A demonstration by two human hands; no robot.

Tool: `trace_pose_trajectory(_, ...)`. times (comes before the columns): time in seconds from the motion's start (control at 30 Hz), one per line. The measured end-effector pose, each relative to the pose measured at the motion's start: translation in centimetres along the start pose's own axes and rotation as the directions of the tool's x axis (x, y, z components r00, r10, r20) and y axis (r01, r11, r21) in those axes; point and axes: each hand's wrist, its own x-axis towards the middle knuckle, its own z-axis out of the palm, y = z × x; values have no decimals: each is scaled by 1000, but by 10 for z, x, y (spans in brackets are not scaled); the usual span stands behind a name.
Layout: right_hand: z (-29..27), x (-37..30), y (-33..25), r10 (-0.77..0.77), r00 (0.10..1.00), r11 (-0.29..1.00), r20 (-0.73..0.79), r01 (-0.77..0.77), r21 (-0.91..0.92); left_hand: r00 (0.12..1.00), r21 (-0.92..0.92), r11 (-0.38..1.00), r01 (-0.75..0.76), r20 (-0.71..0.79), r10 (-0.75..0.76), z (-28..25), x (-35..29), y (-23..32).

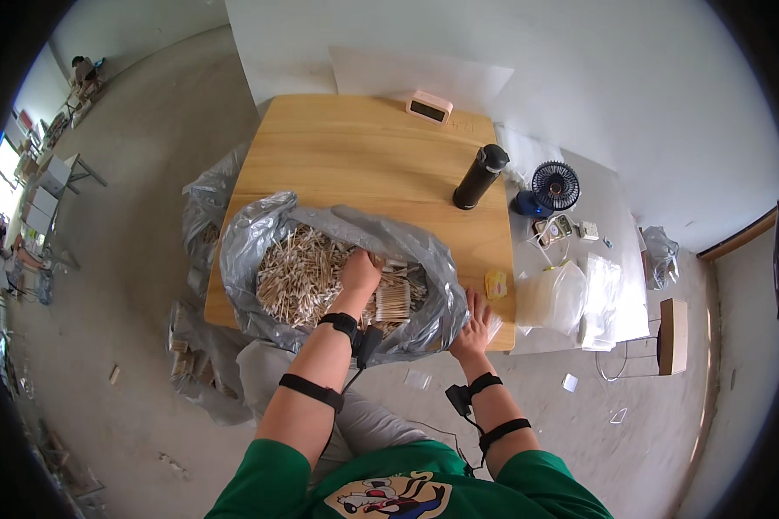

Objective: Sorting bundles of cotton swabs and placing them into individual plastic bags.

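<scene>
A large grey plastic bag point(337, 218) lies wide open on the table, filled with loose cotton swabs point(294, 277) with wooden sticks. My left hand point(361, 272) reaches into it, fingers curled closed among the swabs; what they hold is hidden. Just below and to the right of that hand, a row of aligned cotton swabs point(393, 303) lies side by side. At the table's near right edge, beside the bag's rim, my right hand point(471, 329) rests with its fingers stretched out, next to a piece of clear plastic point(494, 326).
On the wooden table point(346, 147) stand a black bottle point(479, 178) and a pink clock point(429, 106); a yellow packet point(495, 285) lies near my right hand. A side table holds a small fan point(555, 187) and clear plastic bags point(552, 294). More grey bags point(201, 363) sit at the left.
</scene>
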Motion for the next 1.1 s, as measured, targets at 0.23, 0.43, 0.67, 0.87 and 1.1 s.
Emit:
trace_pose_trajectory(0.23, -3, 3, -6, -12, 1000, 1000, 7, 12, 17, 987, -162, 974, 161, 7, -162, -11, -3, -8)
trace_pose_trajectory(0.43, 6, 6, 12, -16, 996, 997, -83, 22, 69, 932, -577, 732, 362, 196, -307, -40, -38, -23)
trace_pose_trajectory(0.67, -96, 10, -18, 186, 718, 917, -671, 118, 380, 975, -771, 598, 217, 142, -171, -54, -89, -42)
trace_pose_trajectory(0.87, -118, 13, -103, 91, 918, 524, -386, 285, 802, 990, -705, 704, 90, 140, 13, -56, -113, -15)
trace_pose_trajectory(1.1, -88, 19, -119, -15, 989, 39, 148, -147, 988, 984, -669, 743, 20, 143, 102, -59, -123, -20)
